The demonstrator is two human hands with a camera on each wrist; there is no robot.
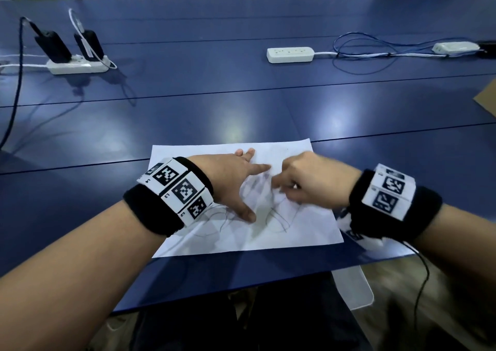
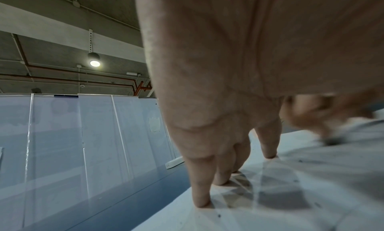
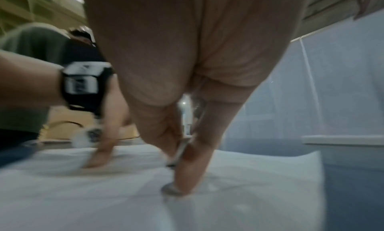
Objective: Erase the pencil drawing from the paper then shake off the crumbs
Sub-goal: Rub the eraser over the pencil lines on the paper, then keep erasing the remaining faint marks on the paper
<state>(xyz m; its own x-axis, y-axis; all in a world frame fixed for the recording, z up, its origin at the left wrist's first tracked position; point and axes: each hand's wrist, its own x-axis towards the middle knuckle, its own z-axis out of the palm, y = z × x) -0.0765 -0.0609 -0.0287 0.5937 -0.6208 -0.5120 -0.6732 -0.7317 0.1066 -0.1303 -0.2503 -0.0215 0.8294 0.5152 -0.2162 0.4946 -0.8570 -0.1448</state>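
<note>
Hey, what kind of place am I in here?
Probably an office or workshop room: a long blue table with white power strips and chargers plugged in, white partition panels behind, and bare ceiling pipes overhead.

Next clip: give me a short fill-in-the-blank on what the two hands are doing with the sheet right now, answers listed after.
1. The paper lies flat on a table whose colour is ____.
2. The left hand rests on the sheet with its fingers ____.
3. The right hand pinches a small ____ against the sheet.
4. Pencil lines on the paper are ____ visible.

Missing words: blue; spread; eraser; still
</note>
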